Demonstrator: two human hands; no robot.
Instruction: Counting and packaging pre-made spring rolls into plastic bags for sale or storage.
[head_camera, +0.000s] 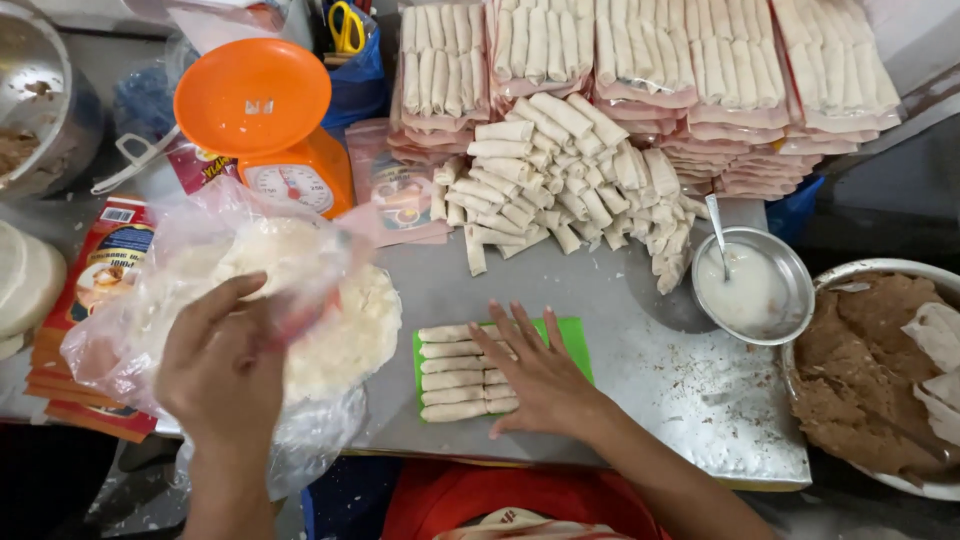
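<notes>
Hands spread open: left (222, 360) on bagged wrappers (300, 300), right (535, 375) flat on pale rolls (455, 372).

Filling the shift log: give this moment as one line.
left hand: on wrapper bag | right hand: flat on rolls on green tray

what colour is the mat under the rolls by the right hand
Green: the mat shows beside the rolls under the right hand, seen in the head view.

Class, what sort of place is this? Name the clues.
Probably a small food-making workshop: stacked packs of spring rolls, an orange scale and a big bowl of filling crowd the metal table.
</notes>
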